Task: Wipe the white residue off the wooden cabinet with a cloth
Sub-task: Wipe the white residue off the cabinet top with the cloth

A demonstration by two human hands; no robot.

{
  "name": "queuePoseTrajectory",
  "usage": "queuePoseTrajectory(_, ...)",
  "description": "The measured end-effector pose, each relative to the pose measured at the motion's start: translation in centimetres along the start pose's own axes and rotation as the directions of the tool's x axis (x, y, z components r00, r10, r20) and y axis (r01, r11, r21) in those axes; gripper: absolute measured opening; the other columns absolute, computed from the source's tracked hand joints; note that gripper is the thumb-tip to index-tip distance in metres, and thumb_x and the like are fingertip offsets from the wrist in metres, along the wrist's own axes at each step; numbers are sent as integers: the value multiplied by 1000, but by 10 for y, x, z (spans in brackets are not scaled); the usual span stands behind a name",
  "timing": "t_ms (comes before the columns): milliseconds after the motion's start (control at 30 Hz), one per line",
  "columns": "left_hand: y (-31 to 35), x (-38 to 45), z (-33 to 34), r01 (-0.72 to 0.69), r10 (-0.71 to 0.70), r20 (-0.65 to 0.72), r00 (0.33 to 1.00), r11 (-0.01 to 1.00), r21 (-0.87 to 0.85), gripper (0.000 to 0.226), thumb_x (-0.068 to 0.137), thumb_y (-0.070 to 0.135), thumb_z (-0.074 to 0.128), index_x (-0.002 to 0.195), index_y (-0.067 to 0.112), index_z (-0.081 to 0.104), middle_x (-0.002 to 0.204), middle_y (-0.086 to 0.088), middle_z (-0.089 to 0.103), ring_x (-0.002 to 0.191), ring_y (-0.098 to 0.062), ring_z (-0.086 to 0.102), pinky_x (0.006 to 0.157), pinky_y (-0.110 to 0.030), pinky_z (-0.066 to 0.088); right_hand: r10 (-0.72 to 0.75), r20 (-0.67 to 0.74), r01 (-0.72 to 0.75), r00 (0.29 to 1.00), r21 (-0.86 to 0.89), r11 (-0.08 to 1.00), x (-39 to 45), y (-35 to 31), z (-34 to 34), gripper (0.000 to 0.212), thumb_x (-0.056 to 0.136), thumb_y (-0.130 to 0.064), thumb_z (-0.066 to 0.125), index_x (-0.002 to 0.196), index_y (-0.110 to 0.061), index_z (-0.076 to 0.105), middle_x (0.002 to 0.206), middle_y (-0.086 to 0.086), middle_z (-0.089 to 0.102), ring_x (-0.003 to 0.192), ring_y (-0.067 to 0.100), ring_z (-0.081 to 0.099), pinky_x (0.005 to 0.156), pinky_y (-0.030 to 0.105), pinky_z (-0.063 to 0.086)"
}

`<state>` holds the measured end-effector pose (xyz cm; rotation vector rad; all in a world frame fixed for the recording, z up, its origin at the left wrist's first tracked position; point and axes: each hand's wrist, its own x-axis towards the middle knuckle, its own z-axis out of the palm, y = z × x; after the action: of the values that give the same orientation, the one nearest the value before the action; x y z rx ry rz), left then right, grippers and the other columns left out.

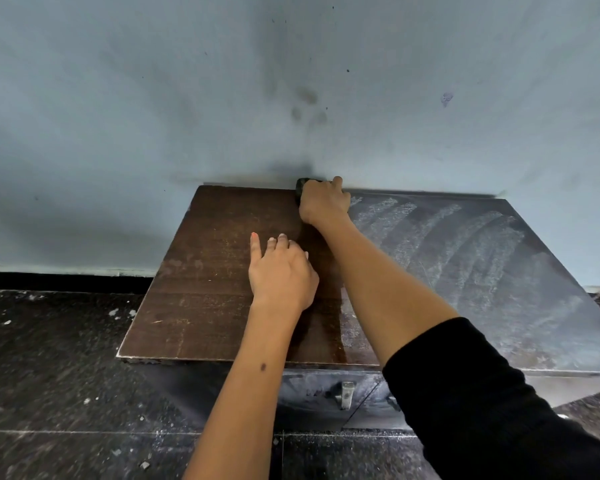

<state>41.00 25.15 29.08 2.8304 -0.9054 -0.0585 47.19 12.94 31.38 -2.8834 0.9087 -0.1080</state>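
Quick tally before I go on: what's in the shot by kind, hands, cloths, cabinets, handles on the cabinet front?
Hands: 2, the left hand resting on the cabinet top, the right hand gripping the cloth at the back edge
Cloths: 1, the dark cloth
Cabinets: 1, the wooden cabinet
Handles: 2, the metal handle and a second handle, mostly hidden by the sleeve
Total: 6

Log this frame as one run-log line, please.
phase: wiping | right hand: grips dark cloth at cabinet top back edge | left hand: rests on cleaned left part | white residue: covers right part
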Motion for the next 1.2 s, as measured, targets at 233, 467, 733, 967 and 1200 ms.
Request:
queuePoseTrajectory(233,0,0,0,4,-4,6,1000,1000,-10,47,101,28,26,142,6,37,152,-10,30,143,-23,23,118,-47,-3,67,-22,-69,997,-92,993,0,-5,1,34,89,-22,53,120,-10,56,127,10,54,128,32,29,95,37,35)
queuePoseTrajectory(467,1,0,0,8,-8,-6,1000,1000,-14,47,101,27,26,142,6,36,152,-10,30,143,-23,23,118,-47,-3,-12,-25,12,1000,-28,1000,3,-6,3,30,90,-19,52,119,-11,55,124,11,56,127,31,31,94,40,38)
queuePoseTrajectory(733,-1,-1,2,0,0,-14,1000,1000,-19,48,101,27,26,144,6,33,153,-9,28,143,-22,21,118,-47,-3,80,-26,-82,996,-103,991,3,5,2,32,88,-19,53,119,-12,55,125,11,54,127,32,29,92,40,36)
queuePoseTrajectory(967,-1,1,2,7,-7,-13,1000,1000,-7,47,101,27,25,143,6,34,153,-9,29,143,-22,22,117,-48,-4,-15,29,16,999,-21,1000,8,17,-4,28,91,-16,51,119,-10,53,124,12,53,126,30,31,85,40,41)
queuePoseTrajectory(1200,3,0,2,15,-15,3,1000,1000,8,49,101,27,26,143,5,32,153,-11,28,143,-24,22,118,-48,-3,-5,-8,4,1000,-111,994,1,16,1,31,89,-17,54,120,-11,54,124,12,55,125,32,32,90,42,40)
